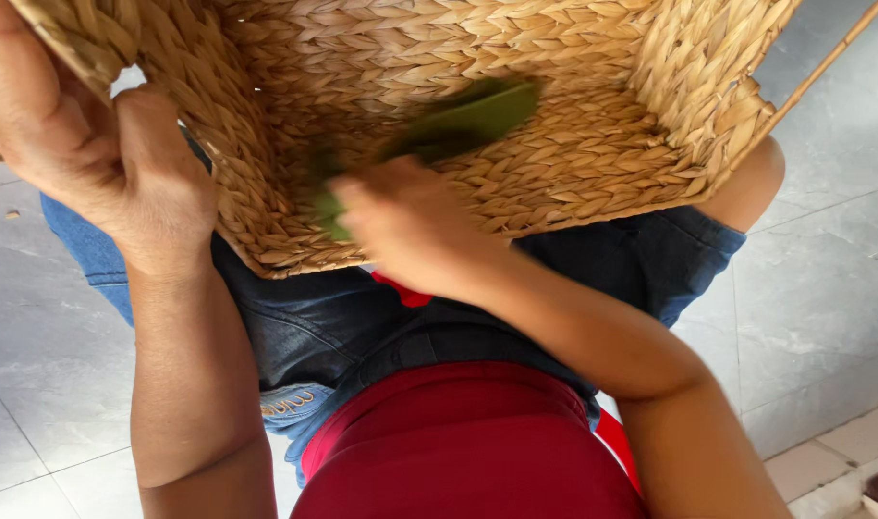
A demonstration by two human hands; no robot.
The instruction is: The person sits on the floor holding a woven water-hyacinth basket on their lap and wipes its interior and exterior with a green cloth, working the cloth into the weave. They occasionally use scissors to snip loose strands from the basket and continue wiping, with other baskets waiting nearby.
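Observation:
A woven straw basket [593, 125] rests tilted on my lap, its opening turned toward me. My left hand [84, 144] grips the basket's near left rim, thumb over the edge. My right hand [401, 221] reaches into the basket and is shut on a green brush-like tool [468, 120], which is blurred and lies against the woven inner wall. The part of the tool under my fingers is hidden.
I sit over a grey tiled floor [823, 288]. My legs in blue denim shorts [314, 327] and a red top [458, 442] fill the lower middle. A thin cane strip [823, 62] sticks out from the basket at upper right.

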